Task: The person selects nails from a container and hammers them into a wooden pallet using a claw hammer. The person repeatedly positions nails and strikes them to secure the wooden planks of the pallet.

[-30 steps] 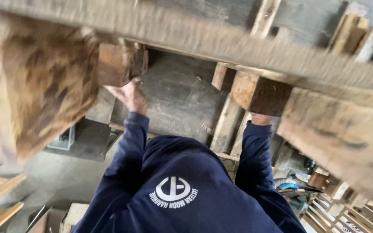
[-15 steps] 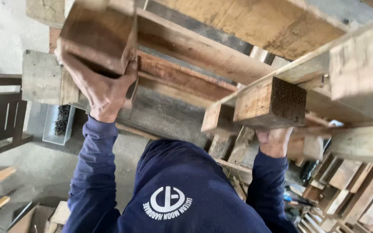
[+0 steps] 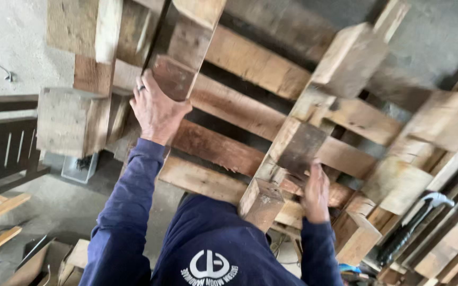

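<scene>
Wood, rough and weathered: the pallet (image 3: 250,116) is tipped up in front of me, its slats running on a slant from upper left down to lower right, its blocks facing me. My left hand (image 3: 155,108) is raised high, fingers curled shut around the end of a reddish block (image 3: 173,77) near the pallet's upper left edge; a ring shows on one finger. My right hand (image 3: 316,193) sits lower and closer to my chest, fingers wrapped onto a slat just below a dark-faced block (image 3: 298,145), though I cannot tell how firmly it grips because the wood hides the fingertips. So the pallet's long side stretches away up and to the right of both hands, with most of its bulk above them; the right hand is nearer its middle. Another pale block (image 3: 261,204) juts out just beside my right wrist. Further out, more stacked boards (image 3: 451,238) lean at lower right with a hammer (image 3: 414,225) lying on them, and a dark slatted bench (image 3: 3,153) stands at left on the concrete floor (image 3: 54,212).
</scene>
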